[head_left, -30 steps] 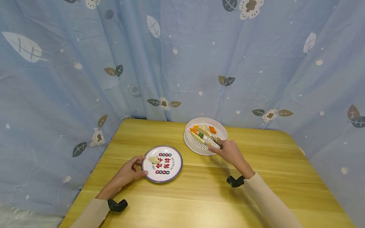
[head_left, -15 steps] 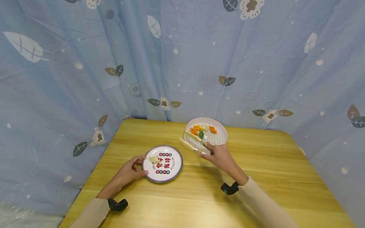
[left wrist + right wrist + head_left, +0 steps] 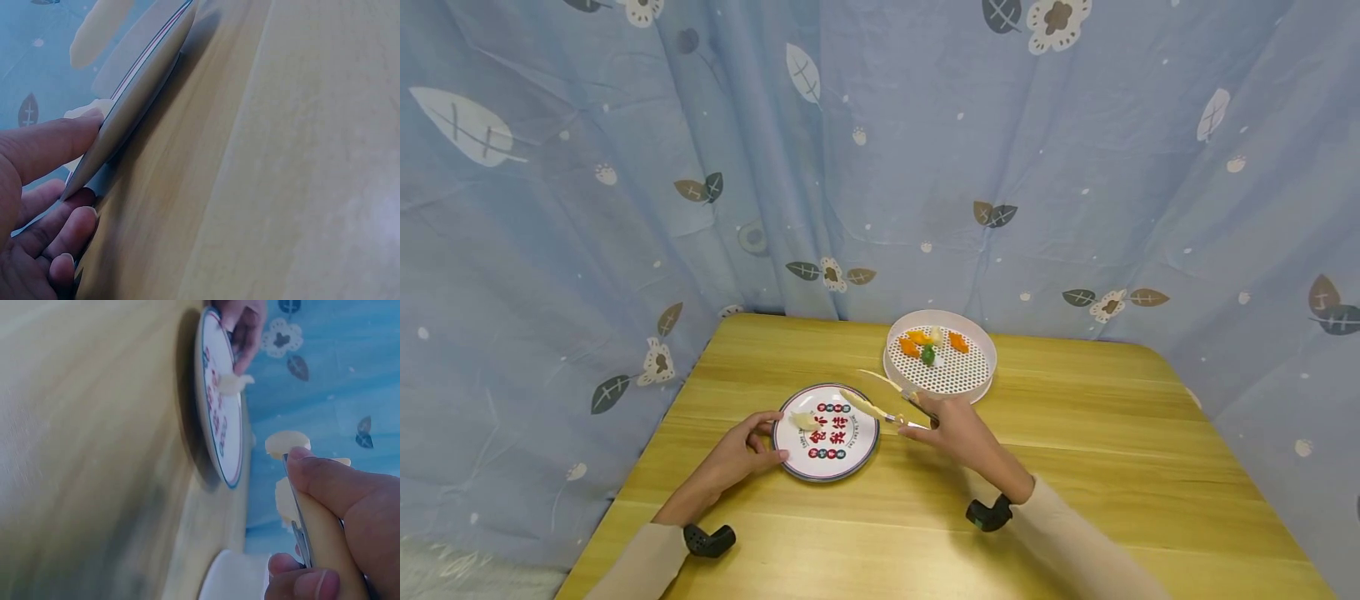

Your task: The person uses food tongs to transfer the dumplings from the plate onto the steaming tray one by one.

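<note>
My left hand [image 3: 734, 457] pinches the near-left rim of a white plate [image 3: 863, 446] with red lettering and a blue-red edge; in the left wrist view the thumb is on top and fingers underneath. A pale dumpling-shaped piece [image 3: 805, 421] lies on the plate's left part. My right hand [image 3: 964, 435] grips a pair of tongs [image 3: 325, 540] with long cream tips and metal arms. Those tips stand spread apart with nothing visible between them, one overlapping the plate's upper right edge in the head view.
A round white steamer tray [image 3: 983, 379] with a perforated bottom stands at the back of the wooden table [image 3: 1075, 467]. Several small orange, yellow, white and green pieces [image 3: 928, 355] lie in it. A patterned blue curtain [image 3: 917, 167] hangs behind.
My right hand has brought the tongs from over the tray leftward and nearer, to the plate's right side; their tips are spread. The left hand and plate have stayed put.
</note>
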Action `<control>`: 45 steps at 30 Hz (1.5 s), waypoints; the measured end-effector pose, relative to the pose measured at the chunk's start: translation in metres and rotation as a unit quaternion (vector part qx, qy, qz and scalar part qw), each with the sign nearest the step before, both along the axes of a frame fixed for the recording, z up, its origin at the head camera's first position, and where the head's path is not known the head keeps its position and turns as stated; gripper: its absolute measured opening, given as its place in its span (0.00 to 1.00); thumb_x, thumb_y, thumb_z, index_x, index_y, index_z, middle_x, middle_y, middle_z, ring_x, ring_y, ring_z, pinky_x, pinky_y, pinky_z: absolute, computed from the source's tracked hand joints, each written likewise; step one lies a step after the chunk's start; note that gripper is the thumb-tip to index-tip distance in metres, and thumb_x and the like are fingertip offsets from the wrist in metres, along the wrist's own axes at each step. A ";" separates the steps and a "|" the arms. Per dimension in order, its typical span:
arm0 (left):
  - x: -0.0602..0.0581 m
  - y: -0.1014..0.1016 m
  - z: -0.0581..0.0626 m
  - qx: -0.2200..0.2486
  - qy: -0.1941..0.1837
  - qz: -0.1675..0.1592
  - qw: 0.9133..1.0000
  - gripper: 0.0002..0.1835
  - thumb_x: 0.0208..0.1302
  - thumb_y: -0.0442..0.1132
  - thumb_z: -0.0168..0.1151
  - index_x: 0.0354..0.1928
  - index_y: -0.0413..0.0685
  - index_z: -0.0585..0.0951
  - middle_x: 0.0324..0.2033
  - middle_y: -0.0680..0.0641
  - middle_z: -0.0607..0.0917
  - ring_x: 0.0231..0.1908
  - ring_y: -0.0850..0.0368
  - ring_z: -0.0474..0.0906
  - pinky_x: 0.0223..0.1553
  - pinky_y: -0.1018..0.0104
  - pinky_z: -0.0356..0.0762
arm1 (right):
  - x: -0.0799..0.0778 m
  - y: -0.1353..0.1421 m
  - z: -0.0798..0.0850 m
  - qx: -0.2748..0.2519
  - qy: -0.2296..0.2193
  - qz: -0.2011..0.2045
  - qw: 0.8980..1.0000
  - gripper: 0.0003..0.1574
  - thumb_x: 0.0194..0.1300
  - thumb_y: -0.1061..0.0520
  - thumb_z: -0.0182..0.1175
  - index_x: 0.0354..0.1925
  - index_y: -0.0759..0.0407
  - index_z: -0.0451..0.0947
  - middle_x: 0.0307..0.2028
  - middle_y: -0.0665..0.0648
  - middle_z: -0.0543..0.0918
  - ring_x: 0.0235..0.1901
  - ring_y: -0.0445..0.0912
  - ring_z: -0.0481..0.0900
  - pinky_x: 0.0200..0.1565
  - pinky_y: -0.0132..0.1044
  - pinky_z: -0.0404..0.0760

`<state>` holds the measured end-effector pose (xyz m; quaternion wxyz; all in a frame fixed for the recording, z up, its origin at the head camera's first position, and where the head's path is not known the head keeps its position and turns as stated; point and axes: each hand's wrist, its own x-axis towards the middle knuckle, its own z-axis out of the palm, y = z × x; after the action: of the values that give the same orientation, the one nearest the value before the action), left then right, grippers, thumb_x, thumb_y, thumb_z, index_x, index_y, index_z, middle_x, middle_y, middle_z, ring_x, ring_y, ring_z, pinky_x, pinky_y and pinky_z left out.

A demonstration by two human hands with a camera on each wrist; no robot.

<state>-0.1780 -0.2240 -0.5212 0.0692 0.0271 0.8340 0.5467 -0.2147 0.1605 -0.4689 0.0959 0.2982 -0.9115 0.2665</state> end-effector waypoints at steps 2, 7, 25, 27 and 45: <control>-0.001 -0.001 -0.001 0.000 0.002 -0.002 1.000 0.36 0.58 0.39 0.79 0.69 0.47 0.74 0.51 0.41 0.78 0.35 0.50 0.69 0.32 0.66 0.67 | 0.002 -0.004 -0.002 0.004 0.003 0.009 1.000 0.21 0.60 0.41 0.75 0.35 0.54 0.81 0.17 0.45 0.66 0.18 0.34 0.63 0.23 0.30 0.64; -0.001 -0.001 0.000 -0.002 0.003 -0.001 1.000 0.36 0.59 0.39 0.78 0.69 0.47 0.74 0.51 0.41 0.77 0.36 0.50 0.69 0.32 0.66 0.68 | 0.008 -0.014 -0.006 0.027 -0.010 0.023 0.999 0.25 0.59 0.40 0.75 0.42 0.58 0.83 0.18 0.47 0.67 0.19 0.35 0.62 0.24 0.30 0.63; -0.001 -0.001 -0.002 0.005 0.002 0.001 1.000 0.37 0.59 0.38 0.78 0.69 0.47 0.73 0.51 0.41 0.77 0.35 0.50 0.69 0.31 0.66 0.67 | 0.020 -0.037 -0.016 0.044 -0.042 0.048 0.997 0.28 0.61 0.36 0.72 0.44 0.57 0.81 0.17 0.42 0.58 0.18 0.34 0.58 0.21 0.29 0.58; -0.001 -0.001 -0.002 0.002 0.004 -0.001 1.000 0.37 0.59 0.38 0.78 0.69 0.47 0.74 0.51 0.41 0.78 0.35 0.50 0.69 0.31 0.66 0.67 | 0.020 -0.039 -0.017 0.047 -0.047 0.046 0.997 0.29 0.61 0.35 0.72 0.47 0.56 0.82 0.17 0.43 0.58 0.19 0.35 0.59 0.22 0.29 0.59; -0.002 -0.001 -0.003 -0.001 0.015 -0.009 1.000 0.37 0.58 0.38 0.79 0.68 0.43 0.74 0.50 0.41 0.78 0.34 0.51 0.70 0.33 0.65 0.68 | 0.022 -0.054 -0.027 0.046 -0.058 0.039 0.996 0.39 0.62 0.34 0.70 0.63 0.55 0.82 0.20 0.43 0.56 0.20 0.36 0.54 0.22 0.31 0.54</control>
<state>-0.1797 -0.2248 -0.5243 0.0611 0.0427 0.8351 0.5450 -0.1930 0.1068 -0.4964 0.0184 0.3212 -0.9148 0.2443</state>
